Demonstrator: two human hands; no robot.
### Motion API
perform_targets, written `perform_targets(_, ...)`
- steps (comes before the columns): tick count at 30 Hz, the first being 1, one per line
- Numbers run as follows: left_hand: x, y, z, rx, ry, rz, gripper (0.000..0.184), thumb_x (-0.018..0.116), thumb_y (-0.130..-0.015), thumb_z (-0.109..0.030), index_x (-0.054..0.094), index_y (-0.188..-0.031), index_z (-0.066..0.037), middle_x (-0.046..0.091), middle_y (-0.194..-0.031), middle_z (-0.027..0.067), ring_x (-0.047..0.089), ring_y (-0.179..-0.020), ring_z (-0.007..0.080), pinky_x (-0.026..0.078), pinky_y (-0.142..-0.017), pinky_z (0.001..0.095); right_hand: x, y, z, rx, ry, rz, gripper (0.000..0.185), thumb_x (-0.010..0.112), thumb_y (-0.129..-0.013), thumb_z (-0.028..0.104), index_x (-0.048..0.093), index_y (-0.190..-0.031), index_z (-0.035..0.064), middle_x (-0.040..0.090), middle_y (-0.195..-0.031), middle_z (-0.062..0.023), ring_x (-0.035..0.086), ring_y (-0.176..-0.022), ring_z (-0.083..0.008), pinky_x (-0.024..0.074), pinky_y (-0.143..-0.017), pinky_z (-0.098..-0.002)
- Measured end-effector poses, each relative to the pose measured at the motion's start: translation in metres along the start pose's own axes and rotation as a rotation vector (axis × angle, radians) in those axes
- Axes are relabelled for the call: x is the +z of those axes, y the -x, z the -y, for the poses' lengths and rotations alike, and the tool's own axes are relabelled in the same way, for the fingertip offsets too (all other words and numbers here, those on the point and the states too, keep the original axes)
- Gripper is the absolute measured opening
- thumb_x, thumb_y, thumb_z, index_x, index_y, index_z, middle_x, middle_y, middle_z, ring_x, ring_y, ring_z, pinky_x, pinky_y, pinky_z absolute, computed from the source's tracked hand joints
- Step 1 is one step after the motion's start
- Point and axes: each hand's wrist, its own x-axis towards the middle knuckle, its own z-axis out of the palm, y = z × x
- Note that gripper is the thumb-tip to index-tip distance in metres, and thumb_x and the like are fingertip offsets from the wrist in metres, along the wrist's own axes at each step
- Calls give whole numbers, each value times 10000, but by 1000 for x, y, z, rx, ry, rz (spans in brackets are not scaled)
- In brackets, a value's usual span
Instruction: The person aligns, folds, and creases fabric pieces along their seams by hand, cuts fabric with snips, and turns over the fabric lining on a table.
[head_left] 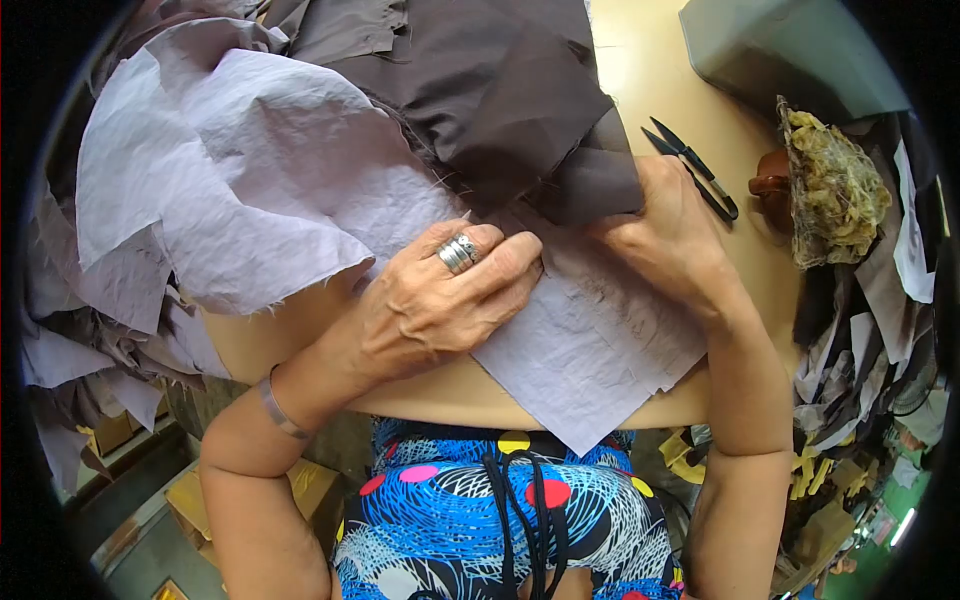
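My left hand (440, 290), with wide silver rings on one finger, has its fingers curled down on pale lilac cloth (590, 370), right at the border with dark brown cloth (530, 100). The fingertips are partly hidden. On the other side, my right hand (665, 235) grips the folded edge of the dark brown cloth between thumb and fingers. Below both hands, a corner of the lilac cloth hangs over the table's front edge. A larger crumpled lilac piece (250, 180) with frayed edges lies left of my left hand.
Black thread snips (695, 165) lie on the table (640, 60) beyond my right hand. A grey container (790, 50), a reddish-brown cup (770, 185) and a fuzzy yellowish mass (840, 190) stand at the right. Cloth scraps (880, 330) hang off the right side; more heap at far left.
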Motion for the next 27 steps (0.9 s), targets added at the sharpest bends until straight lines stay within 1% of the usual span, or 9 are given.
perform_targets(5, -7, -4, 0, 35, -7, 96, 229, 614, -691, -104, 636, -916, -65, 571, -1149, 45, 583, -873, 166, 503, -767, 309, 2, -2, -2, 27, 90, 34, 209, 610, -617, 91, 601, -703, -100, 593, -718, -299, 609, -743, -429, 484, -710, -446)
perform_targets(8, -7, -6, 0, 20, -17, 101, 185, 596, -700, -126, 613, -877, -76, 574, -1161, 41, 577, -900, 152, 495, -778, 296, -2, 0, 2, 41, 148, 19, 209, 620, -626, 102, 612, -717, -85, 601, -727, -289, 609, -746, -430, 484, -708, -447)
perform_targets(11, -4, -5, 0, 56, -80, 74, 174, 584, -694, -146, 598, -860, -93, 569, -1158, 46, 574, -882, 144, 487, -768, 283, -1, 0, 0, 26, 126, 4, 207, 641, -633, 127, 637, -750, -45, 617, -747, -262, 606, -747, -430, 483, -698, -448)
perform_targets(13, 1, -3, 1, 72, -116, 34, 121, 556, -728, -175, 582, -829, -113, 555, -1086, 48, 561, -846, 130, 466, -708, 276, -3, 0, 5, 13, 82, 18, 220, 673, -632, 141, 655, -797, -4, 632, -761, -226, 600, -742, -425, 476, -680, -450)
perform_targets(16, 6, 0, 3, 77, -151, -33, 82, 540, -752, -190, 561, -797, -125, 542, -1017, 42, 545, -796, 116, 450, -660, 280, 3, -3, -7, -164, 15, -70, 233, 686, -623, 122, 644, -801, -21, 624, -750, -232, 596, -734, -420, 470, -674, -455)
perform_targets(19, 8, -1, 0, 60, -162, -89, 71, 557, -725, -186, 543, -763, -127, 543, -1020, 38, 543, -802, 114, 451, -660, 266, 0, -1, -21, -147, 146, 11, 222, 681, -616, 92, 636, -798, -28, 622, -748, -230, 595, -729, -414, 467, -664, -446)
perform_targets(22, 7, 0, -1, 49, -151, -106, 68, 567, -717, -179, 538, -750, -127, 539, -1013, 31, 538, -795, 112, 447, -652, 256, -1, -2, -3, -54, 28, 37, 215, 670, -620, 89, 635, -799, -26, 620, -747, -232, 597, -723, -415, 463, -656, -436)
perform_targets(25, 5, 3, 2, 55, -130, -111, 64, 569, -725, -175, 537, -749, -125, 529, -988, 23, 529, -777, 110, 440, -642, 256, -1, -2, -2, -44, 84, 65, 221, 623, -640, 33, 602, -845, -47, 638, -729, -172, 609, -624, -263, 474, -622, -352)
perform_targets(27, 4, 3, 2, 63, -126, -104, 64, 571, -727, -174, 537, -749, -124, 524, -976, 18, 527, -775, 109, 437, -643, 255, -2, -2, 5, -33, 16, 63, 202, 644, -641, 66, 625, -817, -33, 623, -738, -214, 604, -678, -358, 465, -631, -404)
